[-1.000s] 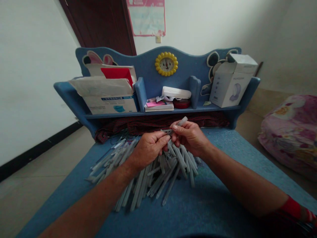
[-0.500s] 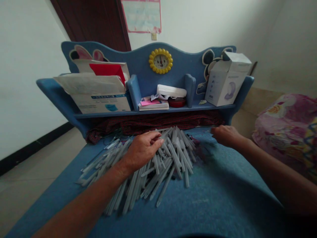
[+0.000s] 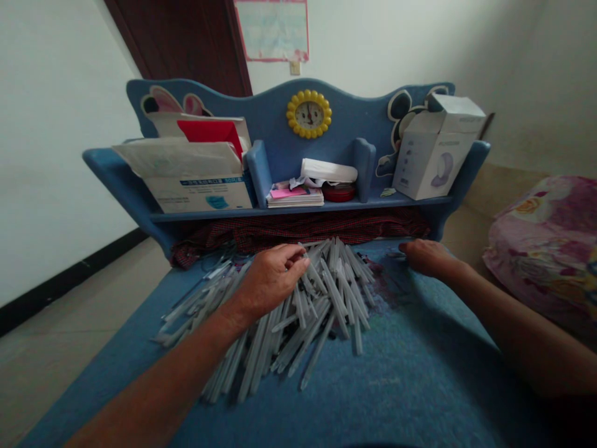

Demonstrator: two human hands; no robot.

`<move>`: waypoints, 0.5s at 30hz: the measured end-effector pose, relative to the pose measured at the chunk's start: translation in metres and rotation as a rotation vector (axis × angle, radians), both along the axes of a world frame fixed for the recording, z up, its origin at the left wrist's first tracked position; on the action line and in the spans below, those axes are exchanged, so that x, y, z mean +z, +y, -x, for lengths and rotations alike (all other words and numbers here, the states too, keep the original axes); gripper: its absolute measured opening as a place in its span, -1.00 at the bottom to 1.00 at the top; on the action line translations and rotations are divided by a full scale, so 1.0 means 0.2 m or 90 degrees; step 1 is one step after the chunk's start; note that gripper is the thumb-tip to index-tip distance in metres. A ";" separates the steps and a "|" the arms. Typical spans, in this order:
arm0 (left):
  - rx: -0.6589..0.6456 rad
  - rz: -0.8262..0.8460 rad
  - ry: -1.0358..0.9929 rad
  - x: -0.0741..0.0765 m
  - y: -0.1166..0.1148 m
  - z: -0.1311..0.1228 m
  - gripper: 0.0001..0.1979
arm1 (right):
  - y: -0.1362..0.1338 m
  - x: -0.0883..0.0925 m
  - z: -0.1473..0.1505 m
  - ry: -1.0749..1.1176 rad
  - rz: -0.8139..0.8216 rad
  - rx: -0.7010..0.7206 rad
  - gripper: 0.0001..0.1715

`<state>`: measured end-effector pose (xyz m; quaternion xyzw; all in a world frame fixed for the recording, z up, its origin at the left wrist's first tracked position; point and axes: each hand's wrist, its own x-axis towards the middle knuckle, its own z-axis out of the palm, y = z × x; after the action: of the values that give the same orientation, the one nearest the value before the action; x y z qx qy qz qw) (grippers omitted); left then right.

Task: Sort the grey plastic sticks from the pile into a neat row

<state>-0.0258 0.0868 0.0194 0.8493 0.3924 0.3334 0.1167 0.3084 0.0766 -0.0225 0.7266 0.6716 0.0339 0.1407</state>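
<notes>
A person's left hand (image 3: 270, 280) hovers over or rests on a heap of translucent tubes (image 3: 333, 290) spread across a blue table (image 3: 382, 398), its thumb and fingers curled close; whether they grip anything cannot be told. The right hand (image 3: 430, 257) reaches well apart to the table's far right, fingers bent beside a pale sliver (image 3: 394, 254), its hold too blurred to tell. The step in hand appears to be placing or picking up at that spot; working the tubes further would call for fingertips to part one from its neighbours.
</notes>
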 end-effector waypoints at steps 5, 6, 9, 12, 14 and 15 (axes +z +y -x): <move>0.016 -0.007 0.000 0.01 0.01 0.01 -0.76 | -0.04 0.02 0.09 0.009 -0.046 0.007 -0.66; 0.019 -0.009 0.001 0.01 0.02 0.02 -0.76 | -0.06 0.03 0.13 0.020 -0.057 0.019 -0.67; 0.029 -0.012 0.007 0.00 0.03 0.03 -0.76 | -0.12 0.07 0.27 0.165 -0.077 0.117 -0.70; 0.043 -0.013 0.009 0.01 0.04 0.03 -0.77 | -0.17 0.08 0.42 0.371 -0.042 0.208 -0.77; 0.049 -0.012 0.008 0.01 0.04 0.04 -0.77 | -0.19 0.08 0.49 0.405 -0.027 0.201 -0.74; 0.051 -0.012 0.008 0.02 0.04 0.04 -0.76 | -0.19 0.07 0.51 0.408 -0.023 0.187 -0.72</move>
<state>-0.0333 0.0941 0.0227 0.8360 0.4238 0.3360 0.0924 0.2057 0.0386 -0.0082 0.5984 0.7783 -0.1640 -0.0965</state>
